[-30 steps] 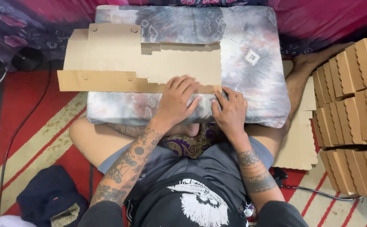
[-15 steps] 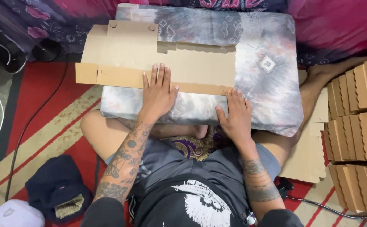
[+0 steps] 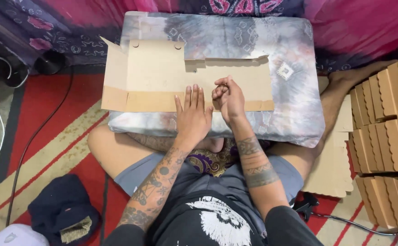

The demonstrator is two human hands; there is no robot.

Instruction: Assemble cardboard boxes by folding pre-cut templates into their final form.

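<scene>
My left hand (image 3: 193, 119) lies flat and released on the cardboard (image 3: 162, 75) atop the cushion (image 3: 294, 107); right hand (image 3: 228, 98) is clenched, empty I think. Folded boxes (image 3: 385, 132) stacked right, cap (image 3: 62, 214) left.

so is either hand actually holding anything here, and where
Nothing is gripped. The left hand lies flat, palm down, on the near edge of the flat cardboard blank; the right hand rests on it as a loose fist.
</scene>
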